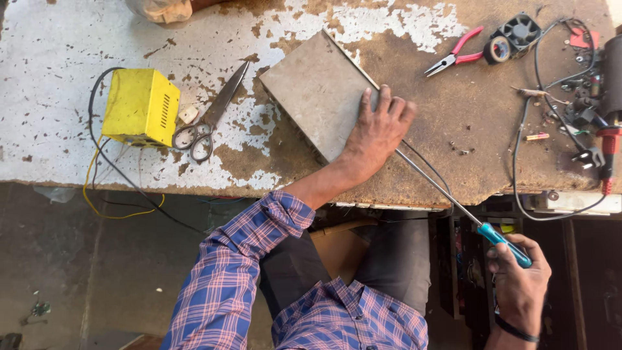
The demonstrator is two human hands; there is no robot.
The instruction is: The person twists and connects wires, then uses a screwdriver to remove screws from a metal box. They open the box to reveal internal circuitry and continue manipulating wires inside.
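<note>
Fingers (389, 107) of the left hand (378, 133) lie spread and flat on the right edge of a grey metal box (317, 91), pressing it to the bench (453, 168); they rest on it rather than close around it. The box sits tilted, one corner pointing away from the person. Fingers (495, 251) of the right hand (518, 282) are clenched around the blue handle of a long screwdriver (453, 201), held out past the bench's near edge. Its thin shaft runs up and left from those fingers, passes under the left hand and goes on along the box's right edge toward its far corner; whether the shaft touches the box cannot be told.

Left of the left fingers, beyond the box, scissors (210, 120) lie on the flaking paint, and just past them stands a yellow box (139, 107) with trailing black and yellow wires. Right of those fingers and farther back lie red pliers (453, 59), then a tape roll (497, 49) touching a small black fan (520, 30). Farther right sits a tangle of black cables (538, 71) and small parts. A dark band circles the right wrist.
</note>
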